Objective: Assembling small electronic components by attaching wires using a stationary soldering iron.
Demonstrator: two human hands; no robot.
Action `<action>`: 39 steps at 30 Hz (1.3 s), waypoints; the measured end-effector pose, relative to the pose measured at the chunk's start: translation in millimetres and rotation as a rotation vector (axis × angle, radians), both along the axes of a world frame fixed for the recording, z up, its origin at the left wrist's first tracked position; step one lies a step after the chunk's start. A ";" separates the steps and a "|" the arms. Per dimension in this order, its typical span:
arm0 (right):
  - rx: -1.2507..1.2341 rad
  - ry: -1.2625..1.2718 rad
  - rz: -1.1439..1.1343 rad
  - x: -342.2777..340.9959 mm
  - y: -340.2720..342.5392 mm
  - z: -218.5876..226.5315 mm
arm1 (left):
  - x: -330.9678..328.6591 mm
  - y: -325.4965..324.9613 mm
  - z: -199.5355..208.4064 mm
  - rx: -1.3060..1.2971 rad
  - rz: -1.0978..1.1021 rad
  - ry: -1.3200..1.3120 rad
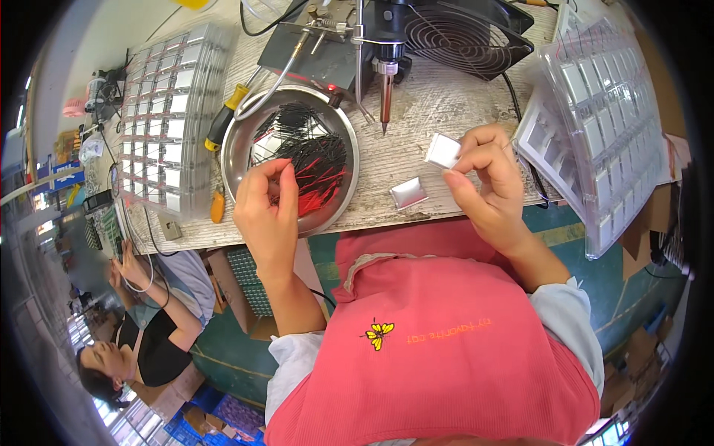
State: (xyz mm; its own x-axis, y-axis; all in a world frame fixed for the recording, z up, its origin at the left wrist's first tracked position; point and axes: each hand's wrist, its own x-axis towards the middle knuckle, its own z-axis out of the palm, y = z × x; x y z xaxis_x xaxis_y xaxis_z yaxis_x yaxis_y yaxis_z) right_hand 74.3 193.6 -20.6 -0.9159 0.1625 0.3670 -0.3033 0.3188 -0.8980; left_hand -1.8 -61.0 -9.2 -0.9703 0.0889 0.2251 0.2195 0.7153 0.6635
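My right hand (491, 186) pinches a small flat silver pouch battery cell (443, 151) between thumb and fingers, above the worn white bench. A second silver pouch cell (408, 193) lies on the bench just left of that hand. Over the near part of a round metal bowl (352, 178), my left hand (268, 212) is closed, thumb and fingers drawn together. Whatever is between its fingertips is too small to make out. Inside the bowl lie many short black and red wires (316, 160). A soldering iron (385, 97) hangs tip down from a stand, between the bowl and the held cell.
A black fan (468, 37) stands at the back. Clear trays of silver cells rise at the left (160, 119) and right (602, 126). A yellow-black screwdriver (225, 119) leans by the bowl, near an orange-handled tool (217, 206). Another person (141, 334) works at far left.
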 end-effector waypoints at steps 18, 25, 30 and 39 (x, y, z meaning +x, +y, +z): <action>-0.063 0.076 -0.073 -11.4 -12.8 -4.9 | 5.4 31.0 8.9 0.091 -0.152 0.151; -0.040 0.088 -0.086 -19.9 -16.9 -2.9 | 3.8 39.3 11.8 0.087 -0.191 0.186; -0.069 0.092 -0.074 -26.8 -20.8 -5.1 | 2.6 44.3 12.6 0.081 -0.208 0.206; -0.073 0.099 -0.061 -36.6 -24.7 -3.8 | 0.7 54.9 15.5 0.100 -0.254 0.200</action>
